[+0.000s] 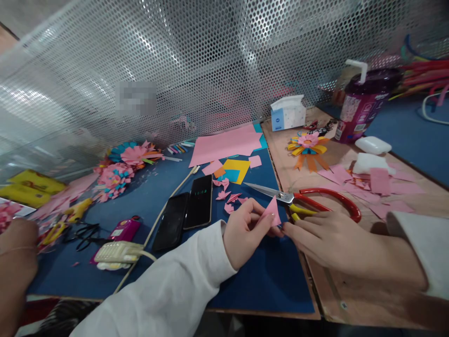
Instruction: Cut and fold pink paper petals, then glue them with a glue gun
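Above the right side of a blue table mat (266,276), I see the left hand (245,227) pinching a small pink folded paper triangle (273,214) between thumb and fingers, its point upward. The right hand (336,241) is palm down, fingers extended close together, their tips beside the triangle's lower corner; from here I cannot tell whether they touch it. Red-handled scissors (286,197) lie just beyond the right hand, blades pointing left. Small folded pink pieces (223,195) lie beyond the left hand, with two dark phones (198,206) to their left.
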### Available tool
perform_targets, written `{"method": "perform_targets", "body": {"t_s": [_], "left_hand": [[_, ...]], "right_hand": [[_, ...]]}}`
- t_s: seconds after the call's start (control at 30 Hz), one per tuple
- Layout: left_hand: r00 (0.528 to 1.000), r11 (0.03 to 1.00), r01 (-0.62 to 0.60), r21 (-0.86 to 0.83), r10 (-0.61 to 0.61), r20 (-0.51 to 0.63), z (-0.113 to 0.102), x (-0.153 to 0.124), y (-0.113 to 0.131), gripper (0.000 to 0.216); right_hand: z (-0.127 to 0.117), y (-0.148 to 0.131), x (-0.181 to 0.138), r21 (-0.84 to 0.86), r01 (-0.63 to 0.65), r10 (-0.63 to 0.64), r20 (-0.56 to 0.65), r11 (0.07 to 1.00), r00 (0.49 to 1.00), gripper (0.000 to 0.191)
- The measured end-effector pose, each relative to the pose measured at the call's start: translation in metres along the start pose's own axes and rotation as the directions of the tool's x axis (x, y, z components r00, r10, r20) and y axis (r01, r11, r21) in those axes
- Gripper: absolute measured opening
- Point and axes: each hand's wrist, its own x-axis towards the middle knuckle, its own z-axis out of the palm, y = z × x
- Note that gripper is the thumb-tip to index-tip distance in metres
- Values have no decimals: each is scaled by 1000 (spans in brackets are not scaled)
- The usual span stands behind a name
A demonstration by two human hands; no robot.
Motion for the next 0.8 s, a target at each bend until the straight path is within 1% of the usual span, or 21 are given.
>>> {"method": "perform_targets", "body": {"t_s": [0.1, 0.2, 0.27, 0.33, 0.37, 0.43, 0.5, 0.6, 0.67, 0.8], "left_hand": [[1000, 1000, -8, 15, 8, -3, 0, 0, 0, 28], [1000, 1000, -11, 7, 11, -6, 0, 1, 0, 28], [1000, 1000, -17, -17, 17, 2, 0, 2, 0, 27], [1000, 999, -27, -41, 28, 7, 0, 3, -1, 27], [999, 998, -34, -52, 34, 8, 0, 4, -2, 26], [999, 996, -45, -76, 45, 7, -1, 5, -3, 26], [999, 994, -50, -99, 51, 4, -1, 5, -4, 26], [999, 992, -47, -120, 47, -4, -1, 5, -5, 26], [999, 991, -48, -124, 46, -16, -1, 6, -5, 26], [997, 989, -41, -143, 32, -67, -1, 7, -4, 27]], "right_hand": [[-7, 3, 4, -29, 7, -8, -34, 1000, 999, 27], [-18, 19, 7, -157, -20, 11, -58, 987, 998, 27], [-23, 36, 7, -273, -98, 79, -83, 957, 993, 26], [-22, 54, 4, -372, -232, 206, -108, 899, 973, 24], [-20, 62, 3, -407, -261, 256, -67, 875, 964, 22], [-13, 72, 0, -454, -267, 302, 5, 850, 953, 22], [-8, 76, 0, -464, -248, 299, 39, 851, 953, 22], [-6, 70, 3, -441, -230, 267, 23, 868, 963, 22], [-8, 64, 4, -403, -218, 250, 27, 889, 968, 26], [-7, 54, -2, -297, -200, 231, 73, 934, 970, 34]]}}
